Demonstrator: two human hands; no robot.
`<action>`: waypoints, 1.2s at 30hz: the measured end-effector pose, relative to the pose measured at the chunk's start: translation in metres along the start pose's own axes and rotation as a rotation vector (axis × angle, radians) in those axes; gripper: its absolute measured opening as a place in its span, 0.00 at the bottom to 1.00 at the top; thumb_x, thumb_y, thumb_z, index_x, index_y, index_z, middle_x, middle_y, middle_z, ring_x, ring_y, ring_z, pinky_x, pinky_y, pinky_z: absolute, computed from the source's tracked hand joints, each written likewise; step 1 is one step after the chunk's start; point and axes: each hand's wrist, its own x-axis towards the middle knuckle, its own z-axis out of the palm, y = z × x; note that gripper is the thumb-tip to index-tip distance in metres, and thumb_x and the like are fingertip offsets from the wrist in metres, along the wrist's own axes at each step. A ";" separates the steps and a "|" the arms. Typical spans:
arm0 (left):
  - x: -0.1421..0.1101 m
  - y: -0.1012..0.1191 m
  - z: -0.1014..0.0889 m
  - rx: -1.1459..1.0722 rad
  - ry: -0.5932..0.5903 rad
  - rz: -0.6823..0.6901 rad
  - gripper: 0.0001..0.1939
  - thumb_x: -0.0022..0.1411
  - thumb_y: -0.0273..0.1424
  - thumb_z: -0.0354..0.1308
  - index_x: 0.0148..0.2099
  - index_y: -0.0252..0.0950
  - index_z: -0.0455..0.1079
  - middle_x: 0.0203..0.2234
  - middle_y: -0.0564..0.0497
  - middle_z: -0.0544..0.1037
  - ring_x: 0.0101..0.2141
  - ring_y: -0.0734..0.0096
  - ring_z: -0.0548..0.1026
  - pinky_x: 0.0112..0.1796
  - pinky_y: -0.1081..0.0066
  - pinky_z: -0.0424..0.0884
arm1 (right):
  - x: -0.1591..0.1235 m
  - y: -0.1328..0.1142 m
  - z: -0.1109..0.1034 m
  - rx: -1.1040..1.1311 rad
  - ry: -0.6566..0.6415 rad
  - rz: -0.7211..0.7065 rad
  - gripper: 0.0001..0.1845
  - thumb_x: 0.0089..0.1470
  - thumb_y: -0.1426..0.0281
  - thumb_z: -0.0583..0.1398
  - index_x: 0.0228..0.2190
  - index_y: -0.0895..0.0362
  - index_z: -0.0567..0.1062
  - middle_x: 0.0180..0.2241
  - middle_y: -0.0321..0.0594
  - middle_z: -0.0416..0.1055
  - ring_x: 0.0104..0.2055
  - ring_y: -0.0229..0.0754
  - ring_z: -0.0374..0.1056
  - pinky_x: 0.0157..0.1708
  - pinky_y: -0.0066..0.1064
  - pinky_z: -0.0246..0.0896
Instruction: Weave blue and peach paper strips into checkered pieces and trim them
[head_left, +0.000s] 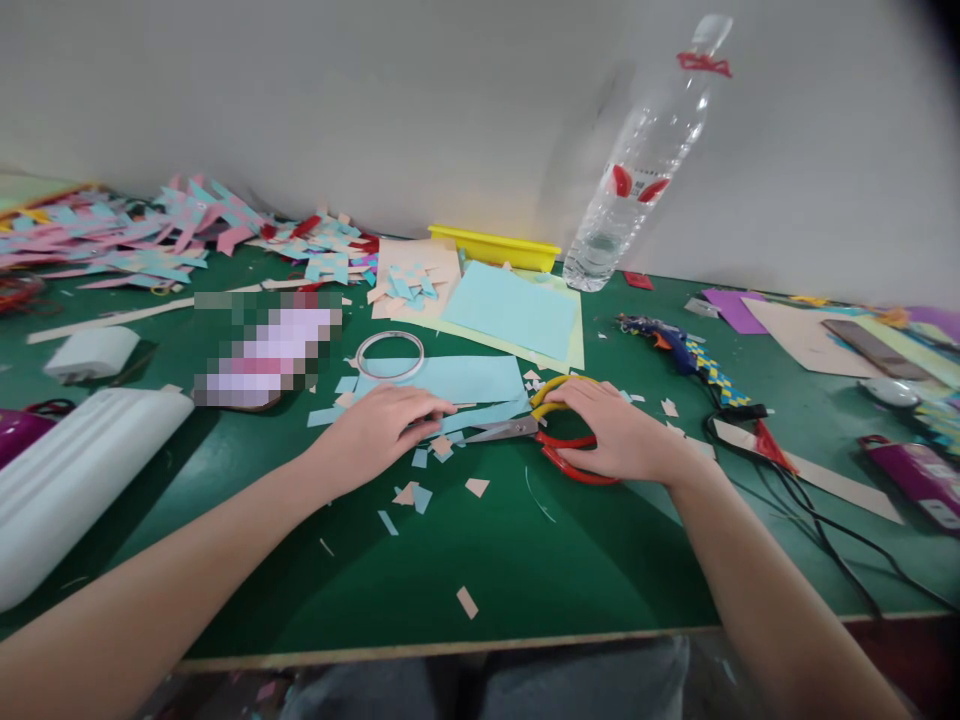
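My right hand (619,430) grips a pair of scissors (517,429), with fingers in the yellow handle loop and the thumb in the red one. Their blades point left and are slightly apart. Against the blades lies a narrow light-blue paper strip (491,411), and my left hand (386,425) pinches its left part between thumb and fingers. Just behind, a wider piece of blue paper (480,376) rests flat on the green table (540,580). A roll of tape (391,356) overlaps its left end. Small blue and peach paper scraps (442,447) are scattered around both hands.
Stacked blue sheets (514,310) lie before a yellow tray (495,248). A tall clear bottle (645,165) stands by the wall. Left are a blurred-out phone (274,355), a white charger (94,352) and paper-strip piles (172,220). A glue gun (667,345) and black cables (817,530) lie right.
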 end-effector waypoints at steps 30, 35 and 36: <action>0.007 0.004 0.004 -0.111 0.046 -0.063 0.15 0.69 0.36 0.46 0.49 0.40 0.72 0.42 0.49 0.75 0.39 0.66 0.72 0.36 0.68 0.68 | -0.004 -0.008 -0.008 0.074 -0.054 0.101 0.24 0.48 0.59 0.61 0.48 0.49 0.68 0.51 0.39 0.68 0.49 0.47 0.66 0.46 0.40 0.65; 0.006 0.005 0.003 -0.114 0.045 -0.066 0.15 0.69 0.36 0.46 0.49 0.40 0.72 0.42 0.49 0.75 0.38 0.66 0.73 0.35 0.68 0.68 | -0.004 -0.009 -0.008 0.051 -0.056 0.097 0.25 0.49 0.59 0.61 0.49 0.50 0.68 0.51 0.39 0.67 0.51 0.46 0.66 0.48 0.39 0.64; 0.006 0.006 0.003 -0.114 0.047 -0.067 0.16 0.69 0.36 0.45 0.50 0.40 0.72 0.42 0.49 0.75 0.38 0.66 0.73 0.34 0.69 0.68 | -0.003 -0.009 -0.008 0.047 -0.057 0.097 0.25 0.49 0.59 0.61 0.49 0.50 0.68 0.52 0.39 0.67 0.51 0.47 0.65 0.48 0.39 0.64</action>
